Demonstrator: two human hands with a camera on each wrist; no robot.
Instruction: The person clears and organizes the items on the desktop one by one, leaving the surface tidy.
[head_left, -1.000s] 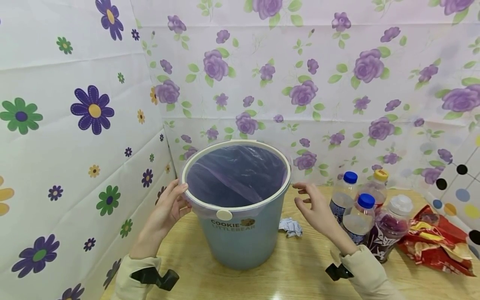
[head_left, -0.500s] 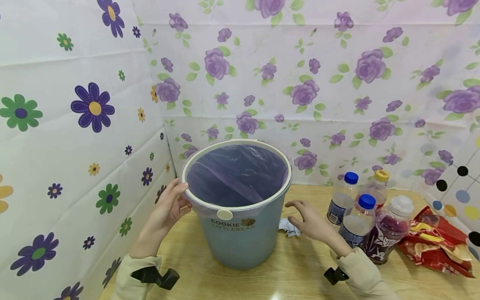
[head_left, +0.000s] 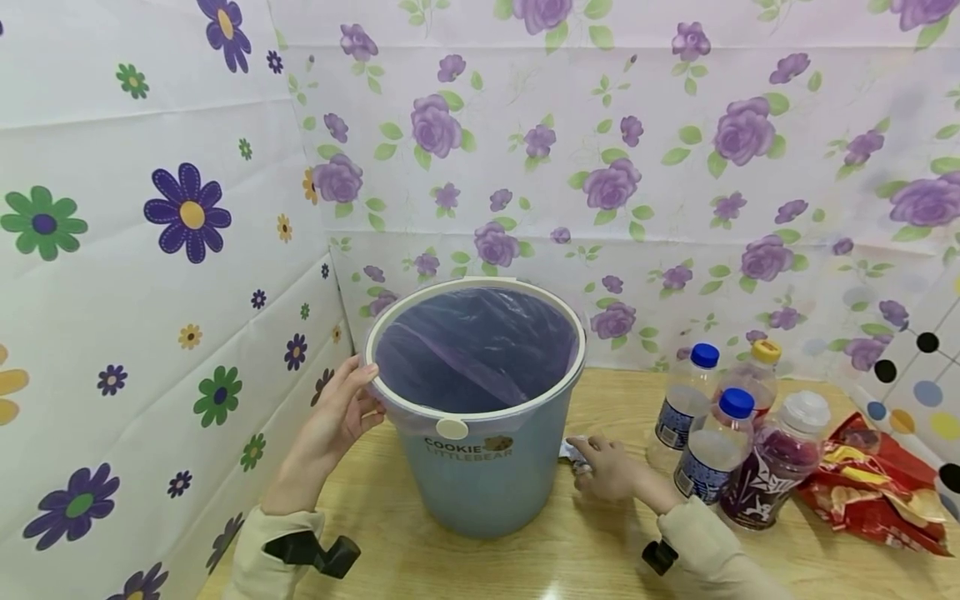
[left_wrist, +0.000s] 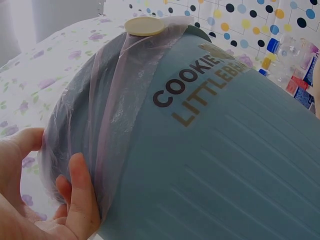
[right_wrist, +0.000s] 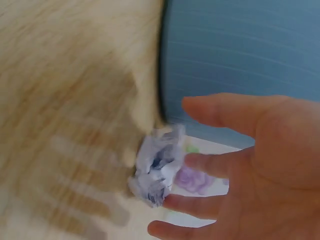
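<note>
A blue bin (head_left: 483,487) marked COOKIE LITTLEBEAR, with a white rim and a purple liner (head_left: 472,346), stands on the wooden table (head_left: 585,546). My left hand (head_left: 337,417) grips the bin's left rim, thumb on top and fingers against the outer wall. The left wrist view shows that hand (left_wrist: 77,200) on the liner's overhang and the bin wall (left_wrist: 225,155). My right hand (head_left: 607,468) is low on the table right of the bin. Its spread fingers (right_wrist: 200,162) touch a crumpled paper ball (right_wrist: 157,170). That ball (head_left: 570,451) lies at the bin's foot.
Several plastic bottles (head_left: 712,446) stand close together right of the right hand; the nearest has a blue cap. A red snack bag (head_left: 870,487) lies beyond them. Flowered sheets (head_left: 187,292) wall in the left and back, close behind the bin.
My right hand dropped from beside the bin's rim to the table and reached the crumpled paper. The left hand stayed on the rim and the bin did not move.
</note>
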